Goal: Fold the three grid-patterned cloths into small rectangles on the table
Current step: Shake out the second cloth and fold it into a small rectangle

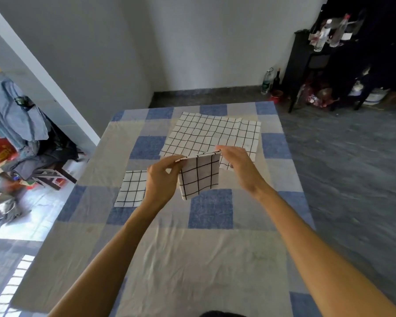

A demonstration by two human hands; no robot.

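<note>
Bare forearms (114,255), bare left hand (161,179), bare right hand (237,167)

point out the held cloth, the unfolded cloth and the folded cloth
held cloth (199,177), head view, its hanging front face
unfolded cloth (210,133), head view, its middle
folded cloth (133,188), head view, its top face

Three cloths, all white with a thin black grid: held cloth (199,177), far-edge cloth (215,133), left-edge cloth (132,188). Table cover (210,209): blue, grey and cream checks.
</note>
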